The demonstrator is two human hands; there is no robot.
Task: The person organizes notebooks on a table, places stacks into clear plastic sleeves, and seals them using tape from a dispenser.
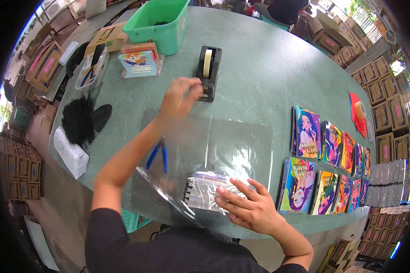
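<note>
My left hand [182, 98], blurred by motion, reaches to the cutter end of a black tape dispenser [209, 68] with a pale roll. Its fingertips are drawn together; what is between them is too small to make out. My right hand [246, 207] lies with fingers spread on a small white stack [205, 191] with a dark-toothed left edge. Clear plastic film [241, 141] spreads around and over this stack. Blue-handled pliers [157, 157] rest at the film's left side, beneath my left forearm.
Several stacks of colourful illustrated booklets [305, 132] stand in two rows at right. A green tub [155, 32], a blue-and-white pack [139, 63], and a clear tool box [91, 73] sit at the far left. Black bristly material [77, 118] lies near a white package [70, 152].
</note>
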